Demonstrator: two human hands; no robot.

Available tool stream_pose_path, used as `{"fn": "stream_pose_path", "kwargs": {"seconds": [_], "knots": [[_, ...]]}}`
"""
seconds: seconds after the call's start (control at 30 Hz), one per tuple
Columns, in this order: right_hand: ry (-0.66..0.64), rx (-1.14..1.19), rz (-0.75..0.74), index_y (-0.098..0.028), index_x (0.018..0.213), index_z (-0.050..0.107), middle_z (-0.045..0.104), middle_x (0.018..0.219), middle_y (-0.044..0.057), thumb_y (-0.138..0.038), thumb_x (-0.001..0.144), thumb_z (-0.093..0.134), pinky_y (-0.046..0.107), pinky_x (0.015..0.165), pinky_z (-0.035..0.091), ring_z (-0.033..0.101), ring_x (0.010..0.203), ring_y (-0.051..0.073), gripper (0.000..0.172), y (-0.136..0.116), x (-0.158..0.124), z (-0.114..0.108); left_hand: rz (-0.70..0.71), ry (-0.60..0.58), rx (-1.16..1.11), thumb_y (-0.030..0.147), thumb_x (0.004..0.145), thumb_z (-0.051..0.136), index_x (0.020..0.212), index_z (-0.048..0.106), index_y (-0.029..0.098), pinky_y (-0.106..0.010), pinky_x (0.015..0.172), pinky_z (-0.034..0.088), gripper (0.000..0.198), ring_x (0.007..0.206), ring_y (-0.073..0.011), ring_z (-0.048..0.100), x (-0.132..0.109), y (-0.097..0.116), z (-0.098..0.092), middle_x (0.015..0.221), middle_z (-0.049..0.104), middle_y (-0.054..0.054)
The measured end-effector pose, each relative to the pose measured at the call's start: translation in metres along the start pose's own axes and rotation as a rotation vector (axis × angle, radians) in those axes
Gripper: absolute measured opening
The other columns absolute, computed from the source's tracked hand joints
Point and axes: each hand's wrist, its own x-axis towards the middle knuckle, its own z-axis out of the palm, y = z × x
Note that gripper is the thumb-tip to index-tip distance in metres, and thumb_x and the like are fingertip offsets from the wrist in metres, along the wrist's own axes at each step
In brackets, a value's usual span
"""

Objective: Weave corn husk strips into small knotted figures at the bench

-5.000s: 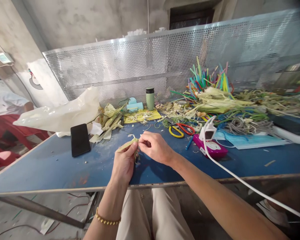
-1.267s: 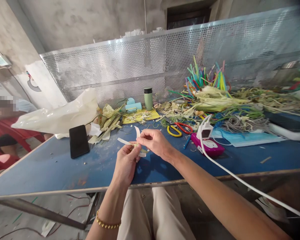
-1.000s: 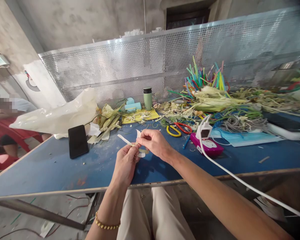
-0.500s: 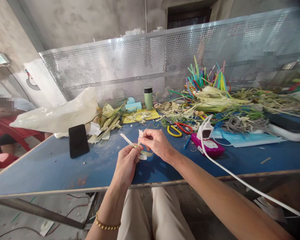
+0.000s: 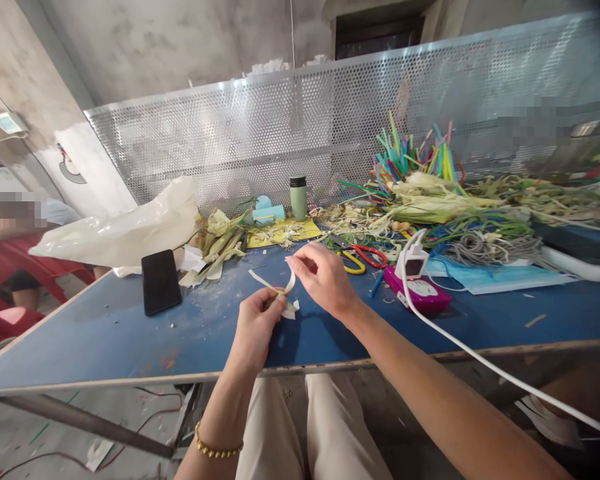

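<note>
Pale corn husk strips (image 5: 265,283) are gathered at a small knot-like middle, pinched between the thumb and fingers of my left hand (image 5: 254,327). One strip sticks out to the upper left, and short pale ends show below the fingers. My right hand (image 5: 324,280) pinches the upper end of another husk strip (image 5: 291,283), which curves up from that middle. Both hands are over the blue table, close to its front edge. The underside of the bundle is hidden by my left fingers.
A black phone (image 5: 161,282) lies on the left. Scissors with red and yellow handles (image 5: 370,256), a purple power adapter (image 5: 417,292) and a white cable (image 5: 460,343) are on the right. A green bottle (image 5: 298,199) and heaped corn husks (image 5: 430,200) stand behind. A person sits at far left.
My right hand has moved up and slightly right, drawing its strip into a curve away from the bundle. My left hand has turned slightly and still grips the bundle.
</note>
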Motion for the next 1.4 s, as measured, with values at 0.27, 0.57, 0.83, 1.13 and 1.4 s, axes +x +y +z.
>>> {"fn": "stream_pose_path", "kwargs": {"seconds": [0.27,0.57,0.83,1.13,1.4], "knots": [[-0.311,0.08,-0.056,-0.015,0.068,0.062,0.055,0.073,-0.001,-0.009,0.078,0.064,0.022,0.063,0.036,0.047,0.064,0.009,0.012,-0.004,-0.002,0.001,0.035,-0.021,0.196,0.035,0.076,0.068,0.079,0.071,0.013,-0.022,0.053,0.026,0.023,0.057,-0.0094,0.039,0.001,0.001,0.001,0.063,0.057,0.001],[-0.405,0.315,0.042,-0.015,0.076,0.066,0.068,0.079,0.001,-0.01,0.084,0.058,0.022,0.066,0.04,0.057,0.071,0.011,0.012,-0.003,0.0,-0.002,0.008,0.014,0.107,0.034,0.072,0.073,0.08,0.072,0.013,-0.022,0.05,0.023,0.022,0.052,-0.0076,0.034,0.0,0.005,0.001,0.06,0.051,0.002],[-0.383,0.314,-0.136,-0.016,0.078,0.068,0.062,0.081,0.002,-0.007,0.085,0.062,0.025,0.08,0.042,0.056,0.083,0.014,0.013,-0.005,0.002,-0.001,-0.041,-0.097,-0.152,0.035,0.072,0.076,0.076,0.07,0.012,-0.022,0.053,0.024,0.024,0.054,-0.007,0.033,-0.003,0.006,-0.003,0.06,0.048,0.003],[-0.315,0.28,-0.139,-0.018,0.076,0.07,0.065,0.081,0.002,-0.011,0.084,0.067,0.029,0.083,0.042,0.057,0.084,0.015,0.012,-0.003,0.001,0.0,-0.054,-0.12,-0.109,0.035,0.07,0.078,0.072,0.07,0.012,-0.022,0.055,0.026,0.024,0.056,-0.0077,0.037,-0.004,0.008,-0.004,0.063,0.055,0.0],[-0.248,0.336,-0.037,-0.018,0.074,0.069,0.065,0.082,0.002,-0.01,0.083,0.063,0.026,0.078,0.044,0.059,0.081,0.014,0.013,-0.005,-0.002,0.004,-0.02,-0.113,-0.07,0.034,0.071,0.075,0.071,0.071,0.014,-0.023,0.054,0.026,0.021,0.056,-0.0083,0.037,-0.002,0.008,-0.003,0.061,0.053,0.001]]}}
